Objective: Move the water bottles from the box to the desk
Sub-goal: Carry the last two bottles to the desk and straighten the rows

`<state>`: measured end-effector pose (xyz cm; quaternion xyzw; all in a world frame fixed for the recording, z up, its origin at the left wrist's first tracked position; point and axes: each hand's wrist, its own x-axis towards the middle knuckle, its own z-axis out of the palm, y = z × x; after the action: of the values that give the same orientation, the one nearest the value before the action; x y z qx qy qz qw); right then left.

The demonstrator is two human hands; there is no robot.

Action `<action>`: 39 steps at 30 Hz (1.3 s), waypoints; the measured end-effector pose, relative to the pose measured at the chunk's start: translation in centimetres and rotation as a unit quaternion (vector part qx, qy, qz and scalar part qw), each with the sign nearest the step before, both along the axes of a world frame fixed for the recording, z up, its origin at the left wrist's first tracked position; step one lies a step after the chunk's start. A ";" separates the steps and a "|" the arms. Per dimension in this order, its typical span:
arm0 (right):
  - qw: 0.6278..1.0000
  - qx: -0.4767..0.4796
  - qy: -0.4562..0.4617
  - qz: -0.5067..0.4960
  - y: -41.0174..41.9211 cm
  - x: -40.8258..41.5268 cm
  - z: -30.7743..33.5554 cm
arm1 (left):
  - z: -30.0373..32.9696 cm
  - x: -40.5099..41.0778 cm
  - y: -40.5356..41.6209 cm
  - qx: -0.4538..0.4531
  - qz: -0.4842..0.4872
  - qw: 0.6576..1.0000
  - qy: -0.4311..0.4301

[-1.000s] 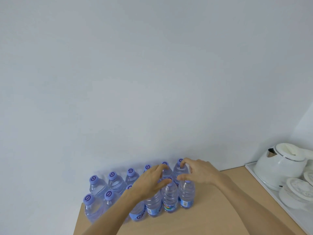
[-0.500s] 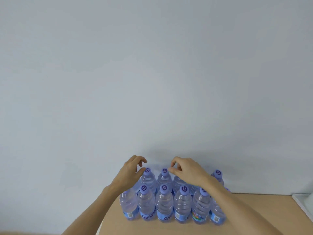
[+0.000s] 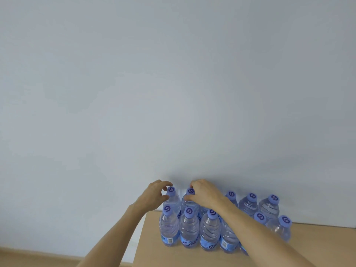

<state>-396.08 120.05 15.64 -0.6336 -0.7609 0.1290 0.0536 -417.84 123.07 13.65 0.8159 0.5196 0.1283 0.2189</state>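
Your left hand (image 3: 154,197) has its fingers and thumb curled round the neck of the back-row bottle at the desk's left edge (image 3: 172,199), just under its purple cap (image 3: 171,190), while your right hand (image 3: 205,193) pinches the neck of the back-row bottle next to it (image 3: 189,201), its fingertips (image 3: 192,185) arched over that cap. Both bottles stand upright on the wooden desk (image 3: 152,245), hard against the pale wall (image 3: 173,93) and directly behind the front row of water bottles (image 3: 189,228), which stand shoulder to shoulder. This looks like the setting-down or squaring-up of a pair, so settle each base flat before you let go. Keep the left-hand bottle well in from the desk's left edge, since it stands nearest the drop. Press the two against their neighbours without shoving the front row, because a nudge there could tip a bottle forward. Lift your fingers straight up off the caps when you release, so you do not drag the necks sideways. The box is nowhere in view, so you cannot tell how many bottles remain in it. Your right forearm (image 3: 260,234) covers part of the rows, so the full count on the desk is uncertain. The bases of the two held bottles are hidden behind the front row, so whether they already rest on the desk cannot be told.
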 end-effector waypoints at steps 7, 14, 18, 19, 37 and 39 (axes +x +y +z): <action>0.998 0.057 0.041 -0.004 -0.2 -0.1 -1.4 | -1.5 0.1 1.2 0.018 -0.030 0.999 -0.015; 0.989 0.123 0.076 0.029 -0.3 0.5 -2.8 | -2.4 0.1 1.5 0.032 -0.015 0.999 -0.039; 0.988 0.125 0.072 0.055 -0.1 1.0 -3.1 | -2.6 0.3 1.3 0.029 0.016 0.997 -0.063; 0.988 0.124 0.072 0.060 0.0 1.1 -3.1 | -2.6 0.4 1.3 0.028 0.020 0.997 -0.066; 0.989 0.060 0.130 0.031 -1.6 7.6 -1.9 | -0.5 3.4 -0.6 0.122 -0.010 0.991 -0.059; 0.991 0.065 0.108 0.032 -2.1 9.1 -1.7 | 0.1 5.1 -0.9 0.130 -0.031 0.990 -0.053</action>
<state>-387.03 117.91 13.92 -0.5861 -0.7776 0.1483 0.1725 -412.71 122.18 13.74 0.8453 0.4603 0.2309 0.1420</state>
